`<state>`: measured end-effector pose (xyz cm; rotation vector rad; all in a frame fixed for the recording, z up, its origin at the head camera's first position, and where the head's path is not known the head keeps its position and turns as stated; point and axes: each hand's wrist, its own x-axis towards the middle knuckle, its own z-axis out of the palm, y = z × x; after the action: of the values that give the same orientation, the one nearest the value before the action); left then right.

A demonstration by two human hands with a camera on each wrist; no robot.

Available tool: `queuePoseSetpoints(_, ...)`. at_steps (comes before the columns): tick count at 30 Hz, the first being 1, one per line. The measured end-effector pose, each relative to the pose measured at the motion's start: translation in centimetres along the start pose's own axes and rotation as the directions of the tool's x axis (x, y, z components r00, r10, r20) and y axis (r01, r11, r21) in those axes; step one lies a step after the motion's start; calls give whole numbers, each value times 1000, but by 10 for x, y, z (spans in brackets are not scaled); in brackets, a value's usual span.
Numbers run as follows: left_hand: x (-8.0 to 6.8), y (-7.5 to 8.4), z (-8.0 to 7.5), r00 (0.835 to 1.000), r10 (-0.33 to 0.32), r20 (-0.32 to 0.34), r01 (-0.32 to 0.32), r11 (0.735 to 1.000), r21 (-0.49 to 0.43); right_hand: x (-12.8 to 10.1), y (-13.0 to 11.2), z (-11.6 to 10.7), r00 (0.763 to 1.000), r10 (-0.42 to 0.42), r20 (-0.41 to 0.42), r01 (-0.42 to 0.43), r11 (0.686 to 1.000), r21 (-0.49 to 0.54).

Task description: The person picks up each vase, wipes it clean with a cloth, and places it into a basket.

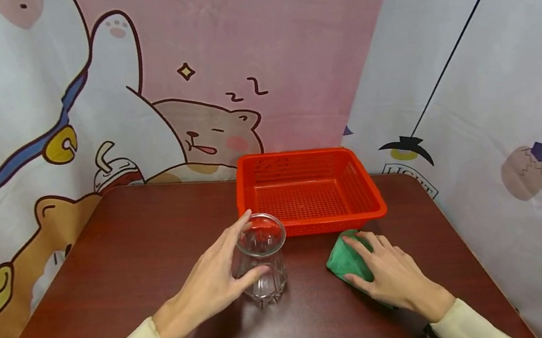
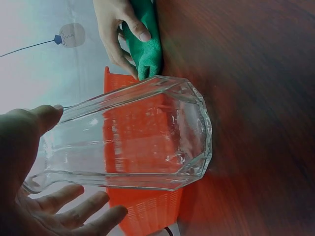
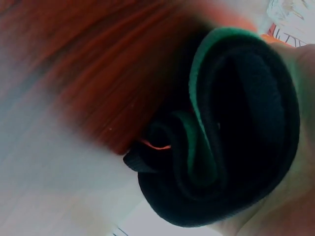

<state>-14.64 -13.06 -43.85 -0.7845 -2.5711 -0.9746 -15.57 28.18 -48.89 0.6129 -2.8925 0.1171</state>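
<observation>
The left hand (image 1: pixel 209 285) cups the glass jar (image 1: pixel 263 265) just before the red basket (image 1: pixel 306 190), fingers spread and barely curled, so a nudge could topple it. Beside the basket, the right hand (image 1: pixel 391 274) seemingly pinches the green cloth (image 1: pixel 349 257), which might slip.
</observation>
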Motion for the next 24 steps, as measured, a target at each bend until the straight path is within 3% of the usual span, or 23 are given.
queuePoseSetpoints(14,4,-4,2,999,14,33,-11,997,-77,5,-5,-2,989,41,141,-59,991,123)
queuePoseSetpoints(24,6,-5,5,999,26,30,-22,993,-116,5,-11,-2,995,-39,97,22,985,170)
